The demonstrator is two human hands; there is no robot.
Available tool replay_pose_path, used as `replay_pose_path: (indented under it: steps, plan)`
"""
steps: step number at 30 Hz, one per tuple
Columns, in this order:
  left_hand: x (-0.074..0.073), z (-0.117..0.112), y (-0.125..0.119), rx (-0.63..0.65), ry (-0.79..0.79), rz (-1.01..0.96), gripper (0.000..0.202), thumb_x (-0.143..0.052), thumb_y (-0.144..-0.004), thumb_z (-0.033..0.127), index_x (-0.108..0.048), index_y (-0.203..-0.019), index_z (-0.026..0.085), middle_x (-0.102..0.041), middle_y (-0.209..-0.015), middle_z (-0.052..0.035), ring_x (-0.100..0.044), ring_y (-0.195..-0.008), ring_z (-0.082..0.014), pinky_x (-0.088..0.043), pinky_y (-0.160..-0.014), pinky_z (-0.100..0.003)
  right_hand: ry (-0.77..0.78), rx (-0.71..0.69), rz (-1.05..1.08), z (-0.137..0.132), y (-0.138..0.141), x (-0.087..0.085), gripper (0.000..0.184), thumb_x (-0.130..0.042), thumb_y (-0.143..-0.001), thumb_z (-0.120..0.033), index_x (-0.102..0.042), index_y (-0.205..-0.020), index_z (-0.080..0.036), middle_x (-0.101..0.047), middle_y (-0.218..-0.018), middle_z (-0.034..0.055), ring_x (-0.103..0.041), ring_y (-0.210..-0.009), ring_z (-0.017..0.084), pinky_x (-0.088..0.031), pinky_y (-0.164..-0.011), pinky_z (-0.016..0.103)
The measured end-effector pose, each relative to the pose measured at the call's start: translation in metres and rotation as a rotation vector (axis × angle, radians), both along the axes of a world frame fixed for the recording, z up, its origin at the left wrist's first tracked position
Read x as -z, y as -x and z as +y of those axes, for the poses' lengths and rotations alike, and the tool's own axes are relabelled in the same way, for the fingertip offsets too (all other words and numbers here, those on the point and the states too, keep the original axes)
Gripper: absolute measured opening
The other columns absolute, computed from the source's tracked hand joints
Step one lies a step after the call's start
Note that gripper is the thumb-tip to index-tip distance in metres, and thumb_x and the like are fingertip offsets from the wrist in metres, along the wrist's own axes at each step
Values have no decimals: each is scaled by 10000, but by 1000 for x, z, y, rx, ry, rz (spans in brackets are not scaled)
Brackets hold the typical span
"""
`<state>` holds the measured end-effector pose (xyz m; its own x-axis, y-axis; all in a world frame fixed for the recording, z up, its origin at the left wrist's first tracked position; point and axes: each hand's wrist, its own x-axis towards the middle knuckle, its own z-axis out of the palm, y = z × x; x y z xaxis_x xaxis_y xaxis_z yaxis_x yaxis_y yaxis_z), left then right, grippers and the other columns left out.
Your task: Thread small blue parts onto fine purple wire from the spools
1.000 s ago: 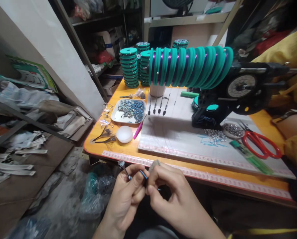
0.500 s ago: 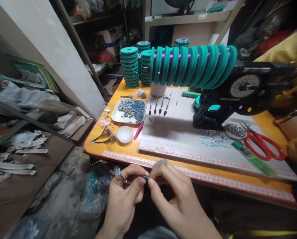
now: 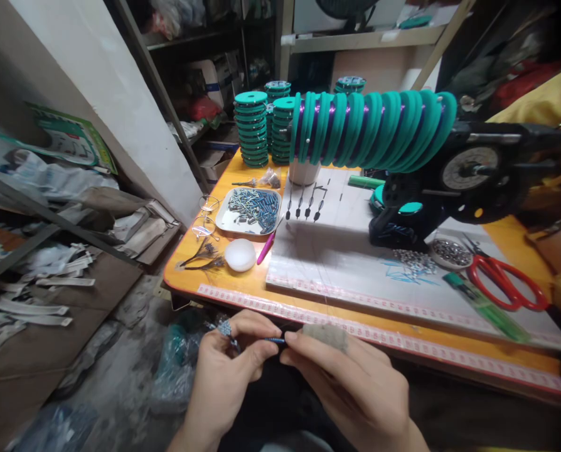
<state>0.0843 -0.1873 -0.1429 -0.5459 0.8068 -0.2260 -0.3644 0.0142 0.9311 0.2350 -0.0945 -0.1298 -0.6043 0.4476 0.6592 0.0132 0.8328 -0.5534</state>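
Note:
My left hand [image 3: 231, 364] is closed, thumb and index finger pinching a short, dark blue ribbed piece [image 3: 275, 340]. A bunch of small pale blue bits [image 3: 224, 327] shows at the base of its index finger. My right hand [image 3: 351, 370] is closed too, its thumb and index fingertips close together at the right end of the blue piece. What they pinch, if anything, is too small to make out. A grey-green cover [image 3: 325, 337] wraps one right finger. Both hands are just in front of the table edge.
On the orange table [image 3: 233, 295] are a white tray [image 3: 221, 220] of blue pieces, a white bowl [image 3: 240, 255], a purple pen-like tool [image 3: 266, 248] and red-handled scissors [image 3: 501, 282]. Teal spools [image 3: 374, 132] sit on a black winder [image 3: 403, 213]; more stand stacked [image 3: 251, 129] behind.
My right hand has turned and shifted right, its fingers straighter and the finger cover more exposed. My left hand keeps its pinch on the blue ribbed piece. The view has shifted slightly.

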Motion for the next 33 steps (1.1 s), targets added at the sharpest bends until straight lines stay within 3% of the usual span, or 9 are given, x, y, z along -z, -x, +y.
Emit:
replay_pose_path:
  steps: [7, 10, 12, 14, 17, 23, 26, 30, 33]
  plan:
    - [-10, 3, -7, -48, -88, -142, 168, -837, -772, 360, -727, -791, 235, -694, -777, -1, -212, -376, 23, -134, -386, -159, 166, 31, 55, -1, 1, 5, 306, -721, -885, -92, -665, -1156, -222, -781, -922, 15, -745, -736, 139, -607, -697, 226]
    - [-8, 6, -8, -54, -82, -59, 167, -800, -812, 369, -698, -859, 245, -692, -739, 11, -247, -363, 10, -164, -384, -157, 233, 44, 83, 1, 3, 4, 323, -732, -875, -94, -663, -1163, -225, -771, -936, 19, -739, -807, 153, -600, -742, 249]
    - [-6, 9, -1, -100, -30, 191, 169, -810, -805, 341, -697, -899, 258, -732, -748, -6, -442, -412, -45, -309, -413, -171, 227, 46, 75, 3, 4, 3, 318, -715, -885, -90, -667, -1172, -217, -767, -929, 27, -728, -809, 157, -594, -740, 261]
    - [-6, 14, 13, -177, 24, 582, 139, -814, -801, 285, -712, -893, 269, -772, -793, -18, -623, -578, -126, -473, -546, -224, 206, 47, 55, 4, 4, 2, 302, -707, -892, -89, -675, -1166, -210, -767, -906, 30, -716, -788, 160, -584, -712, 269]
    - [-7, 21, 39, -150, 32, 1079, 53, -741, -863, 221, -725, -897, 260, -792, -886, -25, -700, -740, -181, -535, -719, -286, 191, 46, 55, 4, 4, 3, 269, -709, -890, -83, -686, -1131, -202, -761, -862, 24, -695, -760, 159, -563, -682, 274]
    - [4, 29, 63, 69, 10, 1410, 244, -600, -915, 70, -713, -1079, 211, -741, -1090, -67, -718, -942, -223, -538, -848, -337, 256, 58, 57, 8, 2, 9, 273, -715, -890, -77, -674, -1128, -203, -734, -843, 2, -672, -760, 141, -534, -687, 267]
    - [7, 28, 58, 71, 15, 1414, 333, -611, -915, 72, -691, -1196, 231, -684, -1192, -81, -704, -955, -207, -545, -787, -306, 312, 67, 83, 10, 2, 12, 275, -709, -889, -60, -686, -1110, -222, -725, -870, 1, -662, -792, 139, -533, -706, 267]
    - [-1, 23, 37, -106, -107, 1180, 248, -678, -890, 107, -731, -1078, 260, -679, -1107, -53, -668, -972, -179, -532, -765, -247, 432, 39, 146, 11, 4, 13, 320, -682, -898, -40, -702, -1129, -261, -729, -904, 6, -640, -856, 159, -543, -723, 287]
    - [-6, 18, 16, 143, -68, 735, 339, -683, -903, 187, -699, -1223, 298, -709, -1024, -39, -617, -717, -130, -507, -635, -233, 516, -30, 202, 10, 6, 12, 383, -654, -908, -32, -696, -1175, -303, -734, -904, 3, -608, -848, 173, -539, -698, 303]
